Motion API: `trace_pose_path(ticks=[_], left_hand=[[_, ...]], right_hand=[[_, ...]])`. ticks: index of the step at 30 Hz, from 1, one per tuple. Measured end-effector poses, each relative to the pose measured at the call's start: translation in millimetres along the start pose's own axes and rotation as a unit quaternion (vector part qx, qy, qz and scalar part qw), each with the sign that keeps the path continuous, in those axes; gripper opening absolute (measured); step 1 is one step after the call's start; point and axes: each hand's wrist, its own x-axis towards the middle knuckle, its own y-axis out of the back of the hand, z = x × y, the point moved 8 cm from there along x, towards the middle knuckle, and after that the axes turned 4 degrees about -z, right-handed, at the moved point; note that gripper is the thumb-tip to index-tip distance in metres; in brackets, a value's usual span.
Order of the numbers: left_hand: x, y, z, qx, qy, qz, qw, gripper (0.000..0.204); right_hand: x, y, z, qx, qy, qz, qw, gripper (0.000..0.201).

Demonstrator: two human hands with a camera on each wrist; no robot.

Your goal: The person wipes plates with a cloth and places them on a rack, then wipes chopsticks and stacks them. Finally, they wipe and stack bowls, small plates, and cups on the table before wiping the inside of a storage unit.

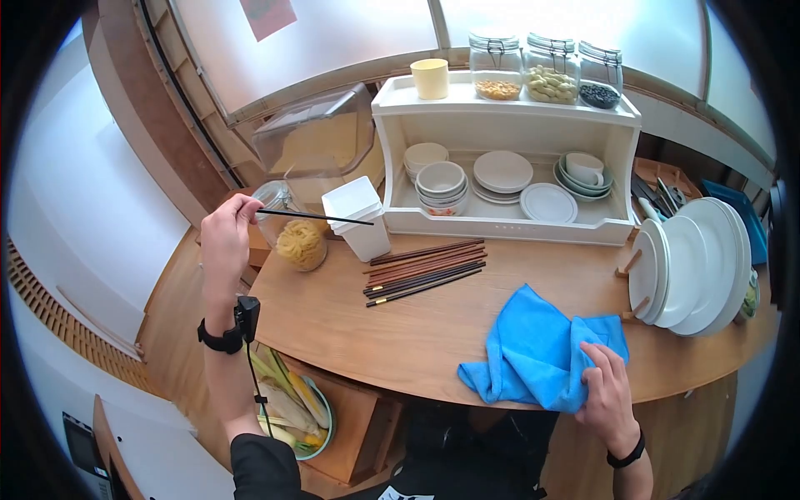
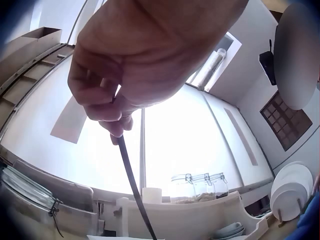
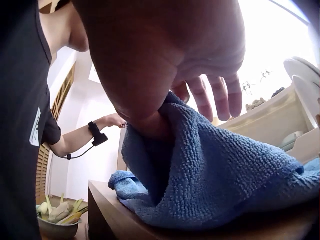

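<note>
The left hand (image 1: 227, 237) pinches one end of a dark chopstick (image 1: 315, 217), whose other end reaches over a white lidded container (image 1: 357, 218). In the left wrist view the chopstick (image 2: 131, 175) slants down from the fingertips of the left hand (image 2: 120, 75). At the table's front edge the right hand (image 1: 607, 398) lies on a crumpled blue cloth (image 1: 533, 346). The right wrist view shows the thumb of the right hand (image 3: 165, 65) tucked into a fold of the cloth (image 3: 210, 170), the other fingers stretched out above it. Several chopsticks (image 1: 425, 268) lie side by side on the table.
A white shelf (image 1: 508, 226) with bowls and plates stands at the back, three glass jars (image 1: 550, 75) and a yellow cup (image 1: 430, 79) on top. Upright plates (image 1: 687, 267) stand right. A pasta jar (image 1: 301, 243) is left; a basin of vegetables (image 1: 329, 433) sits below the table.
</note>
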Motion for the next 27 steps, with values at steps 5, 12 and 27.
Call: trace_pose_path(ticks=[5, 12, 27], left_hand=[[3, -15, -46, -0.271, 0.094, -0.001, 0.958, 0.035], [2, -23, -63, -0.438, 0.125, 0.090, 0.885, 0.034], [-37, -85, 33, -0.583, 0.144, -0.184, 0.778, 0.034]], right_hand=[[-2, -2, 1, 0.011, -0.009, 0.008, 1.000, 0.037], [-1, 0, 0, 0.036, -0.016, 0.017, 0.999, 0.031], [-2, -7, 2, 0.044, -0.022, 0.015, 0.999, 0.031]])
